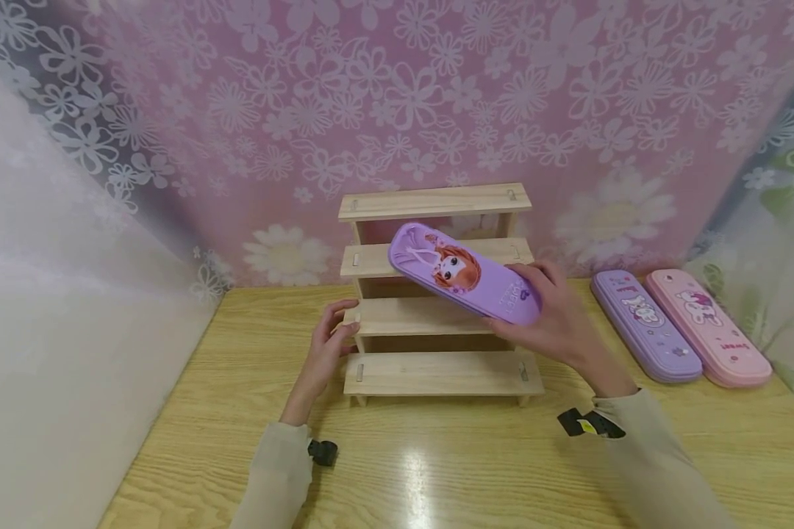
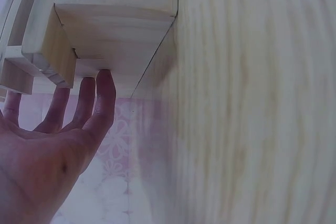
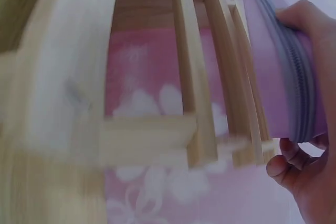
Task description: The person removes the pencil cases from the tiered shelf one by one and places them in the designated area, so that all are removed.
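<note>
A four-step wooden display shelf [image 1: 430, 373] stands on the table against the backdrop. At its left end my left hand [image 1: 324, 349] grips the edge, with fingertips on the side of the third step down; in the left wrist view the fingers [image 2: 105, 100] reach up to the wood. My right hand [image 1: 556, 319] holds a purple pencil case [image 1: 496, 290] by its right end, the thumb on its near edge. The case bears a red-haired doll picture and slants across the middle steps in the head view. Its grey zipper [image 3: 294, 72] faces the right wrist camera.
To the right, a purple pencil case with a white bunny [image 1: 645, 323] and a pink one [image 1: 708, 327] lie side by side on the wood-grain table [image 1: 238, 411]. A pink floral backdrop [image 1: 397, 95] rises behind, with pale walls at both sides.
</note>
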A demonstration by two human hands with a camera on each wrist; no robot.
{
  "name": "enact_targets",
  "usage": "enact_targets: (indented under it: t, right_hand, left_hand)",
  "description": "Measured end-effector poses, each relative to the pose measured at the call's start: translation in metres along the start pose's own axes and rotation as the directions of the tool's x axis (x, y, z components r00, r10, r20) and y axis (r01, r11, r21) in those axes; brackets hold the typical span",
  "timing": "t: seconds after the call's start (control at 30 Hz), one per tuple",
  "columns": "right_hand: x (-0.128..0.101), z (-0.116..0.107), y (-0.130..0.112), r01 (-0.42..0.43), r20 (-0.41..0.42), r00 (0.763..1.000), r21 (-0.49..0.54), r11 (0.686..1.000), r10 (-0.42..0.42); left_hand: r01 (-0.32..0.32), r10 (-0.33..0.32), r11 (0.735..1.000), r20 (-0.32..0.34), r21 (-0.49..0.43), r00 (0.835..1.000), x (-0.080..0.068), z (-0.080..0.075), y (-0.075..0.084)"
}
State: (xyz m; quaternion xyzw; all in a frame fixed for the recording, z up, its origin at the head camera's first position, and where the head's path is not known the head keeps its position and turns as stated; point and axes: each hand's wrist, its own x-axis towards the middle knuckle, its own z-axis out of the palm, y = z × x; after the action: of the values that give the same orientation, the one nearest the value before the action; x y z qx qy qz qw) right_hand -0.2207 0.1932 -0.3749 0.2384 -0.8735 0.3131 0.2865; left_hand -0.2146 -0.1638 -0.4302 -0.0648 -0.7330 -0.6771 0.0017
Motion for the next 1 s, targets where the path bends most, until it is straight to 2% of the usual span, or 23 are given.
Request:
enact_targets:
  t: [0.17,0.4,0.6,0.8,0.9,1.0]
  right_hand:
    - [-0.019,-0.018,0.014,0.015,-0.140,0.990,-0.028,1.000,-0.019]
    - [-0.042,-0.042,0.039,-0.026,-0.307,0.952,-0.033,0.999,0.014]
    - [-0.061,-0.062,0.061,-0.145,-0.354,0.930,-0.100,0.984,0.101]
    - [-0.078,-0.073,0.078,-0.295,-0.334,0.917,-0.195,0.935,0.220]
    - [-0.086,-0.072,0.084,-0.398,-0.271,0.903,-0.233,0.887,0.334]
    - [-0.094,-0.069,0.090,-0.489,-0.194,0.872,-0.293,0.822,0.450]
  left_hand:
    - [-0.003,0.003,1.000,-0.002,0.000,1.000,0.000,0.000,0.000]
    - [0.005,-0.005,1.000,-0.008,-0.012,1.000,0.000,0.002,0.000]
    - [0.007,-0.007,1.000,-0.009,-0.015,1.000,0.000,0.002,0.000]
    - [0.004,-0.004,1.000,-0.006,-0.012,1.000,0.001,0.002,0.000]
    - [0.004,-0.004,1.000,-0.008,-0.007,1.000,0.001,0.002,-0.001]
    - [0.003,-0.003,1.000,-0.009,-0.013,1.000,0.000,0.002,-0.001]
